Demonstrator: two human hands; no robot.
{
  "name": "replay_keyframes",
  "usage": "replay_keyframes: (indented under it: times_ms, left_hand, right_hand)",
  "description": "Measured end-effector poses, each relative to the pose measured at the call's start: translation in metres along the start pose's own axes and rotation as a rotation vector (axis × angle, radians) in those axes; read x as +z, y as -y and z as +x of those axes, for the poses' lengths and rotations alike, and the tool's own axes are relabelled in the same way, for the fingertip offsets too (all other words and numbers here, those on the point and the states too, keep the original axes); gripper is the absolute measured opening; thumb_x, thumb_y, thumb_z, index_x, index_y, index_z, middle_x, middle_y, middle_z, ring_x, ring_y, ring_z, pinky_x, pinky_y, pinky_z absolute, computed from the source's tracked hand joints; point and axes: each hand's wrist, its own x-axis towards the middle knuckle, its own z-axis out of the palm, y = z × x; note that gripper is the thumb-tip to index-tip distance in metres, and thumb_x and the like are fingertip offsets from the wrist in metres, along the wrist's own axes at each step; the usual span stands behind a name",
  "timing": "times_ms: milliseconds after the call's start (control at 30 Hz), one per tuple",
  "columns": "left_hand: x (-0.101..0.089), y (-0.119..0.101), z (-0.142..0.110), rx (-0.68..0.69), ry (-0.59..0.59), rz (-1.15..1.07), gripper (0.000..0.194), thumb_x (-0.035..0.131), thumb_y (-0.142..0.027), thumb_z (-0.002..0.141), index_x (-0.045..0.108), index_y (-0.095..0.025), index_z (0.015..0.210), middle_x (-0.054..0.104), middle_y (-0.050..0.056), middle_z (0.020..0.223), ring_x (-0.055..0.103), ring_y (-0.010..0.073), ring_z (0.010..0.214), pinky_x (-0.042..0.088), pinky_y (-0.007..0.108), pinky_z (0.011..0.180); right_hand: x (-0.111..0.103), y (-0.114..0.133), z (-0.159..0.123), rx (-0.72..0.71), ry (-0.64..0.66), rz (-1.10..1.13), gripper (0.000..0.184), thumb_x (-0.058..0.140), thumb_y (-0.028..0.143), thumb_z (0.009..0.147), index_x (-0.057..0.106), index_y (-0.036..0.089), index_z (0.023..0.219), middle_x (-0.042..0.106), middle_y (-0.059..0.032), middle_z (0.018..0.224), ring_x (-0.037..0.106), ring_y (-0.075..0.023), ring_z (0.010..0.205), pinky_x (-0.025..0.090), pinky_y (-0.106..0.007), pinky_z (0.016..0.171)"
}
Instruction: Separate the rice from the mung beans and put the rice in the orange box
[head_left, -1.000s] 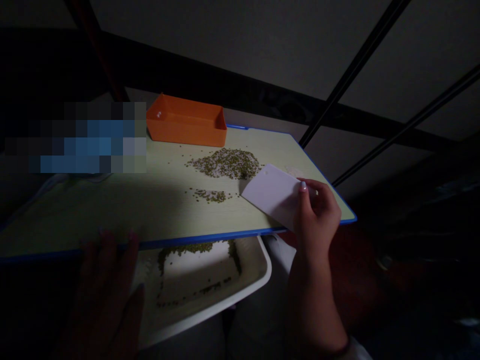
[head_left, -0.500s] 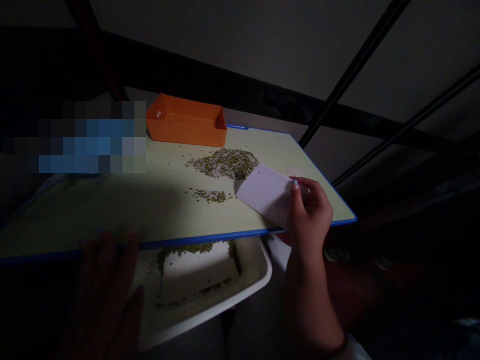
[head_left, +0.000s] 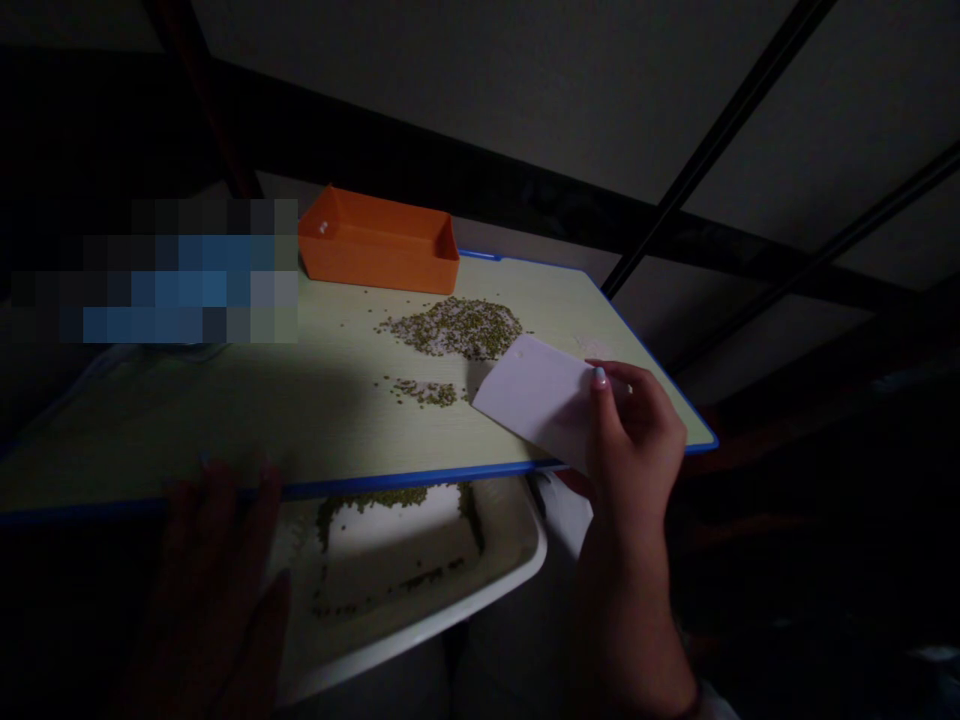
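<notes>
- The white card (head_left: 536, 395) is over the right half of the surface (head_left: 544, 290), its near corner past the blue edge; clock directions here run from it, with 12 pointing away from the person.
- The right hand (head_left: 641, 425), at 3 to 4 o'clock, has its grip pinched on the card, thumb on the upper face, fingers mostly hidden.
- The pile (head_left: 457, 327) of green grains mixed with pale bits spreads at 10 to 11 o'clock, its near side just beside the card's far left corner.
- A smaller clump (head_left: 425, 392) is at 9 o'clock, near the card and apart from the pile.
- A faint pale patch (head_left: 592, 345) shows at 1 to 2 o'clock.
- The orange box (head_left: 379, 262) stands at 10 to 11 o'clock, beyond the pile, by the far edge.
- The white tray (head_left: 537, 550) is at 7 o'clock, lower than the surface and partly hidden by it, with more grains along its inner sides.
- The left hand (head_left: 217, 560), at 8 o'clock in deep shadow, has its fingertips at the near edge; its grip is wide, thumb apart from the fingers.
</notes>
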Motion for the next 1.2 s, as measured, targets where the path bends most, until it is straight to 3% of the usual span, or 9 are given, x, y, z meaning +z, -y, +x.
replay_keyframes:
  times_ms: [200, 367, 533, 733, 1200]
  left_hand:
    - [0.001, -0.001, -0.001, -0.008, -0.036, -0.039, 0.067, 0.035, -0.03, 0.091, 0.003, -0.045, 0.149, -0.004, -0.007, 0.163, -0.001, 0.0277, 0.151, 0.01, 0.063, 0.123]
    - [0.0, 0.0, 0.0, -0.021, 0.003, -0.055, 0.068, 0.036, -0.03, 0.092, 0.003, -0.046, 0.148, -0.006, -0.009, 0.163, -0.004, 0.027, 0.15, 0.01, 0.063, 0.123]
    - [0.004, 0.002, 0.0, 0.014, -0.081, -0.06, 0.067, 0.038, -0.029, 0.091, 0.008, -0.046, 0.148, 0.001, -0.007, 0.163, 0.003, 0.0291, 0.15, 0.014, 0.066, 0.121]
    - [0.002, 0.0, -0.001, -0.022, -0.014, -0.049, 0.067, 0.036, -0.029, 0.092, 0.002, -0.046, 0.148, -0.005, -0.009, 0.163, -0.002, 0.0261, 0.151, 0.009, 0.06, 0.125]
    - [0.005, 0.005, -0.001, 0.014, -0.063, -0.049, 0.064, 0.035, -0.031, 0.092, 0.008, -0.043, 0.149, 0.0, -0.006, 0.163, 0.002, 0.0272, 0.151, 0.01, 0.061, 0.124]
  right_hand:
    - [0.005, -0.001, 0.002, -0.008, 0.013, -0.022, 0.014, 0.059, 0.027, 0.087, 0.069, 0.019, 0.09, 0.075, -0.0044, 0.088, 0.068, -0.0159, 0.078, 0.052, -0.029, 0.069]
    - [0.006, -0.002, 0.003, 0.003, 0.011, -0.005, 0.012, 0.058, 0.026, 0.087, 0.068, 0.019, 0.089, 0.075, -0.0044, 0.089, 0.068, -0.0163, 0.081, 0.052, -0.03, 0.072]
    - [0.007, 0.0, 0.001, -0.001, 0.014, 0.007, 0.012, 0.058, 0.028, 0.087, 0.067, 0.021, 0.089, 0.074, -0.0039, 0.089, 0.068, -0.0169, 0.083, 0.051, -0.031, 0.073]
    - [0.009, 0.0, 0.0, 0.013, 0.02, 0.021, 0.013, 0.059, 0.029, 0.087, 0.068, 0.02, 0.089, 0.074, -0.004, 0.088, 0.068, -0.0161, 0.08, 0.051, -0.029, 0.071]
    - [0.013, -0.007, 0.003, -0.01, -0.029, -0.01, 0.015, 0.058, 0.03, 0.087, 0.067, 0.019, 0.09, 0.073, -0.0041, 0.086, 0.067, -0.0166, 0.079, 0.051, -0.031, 0.072]
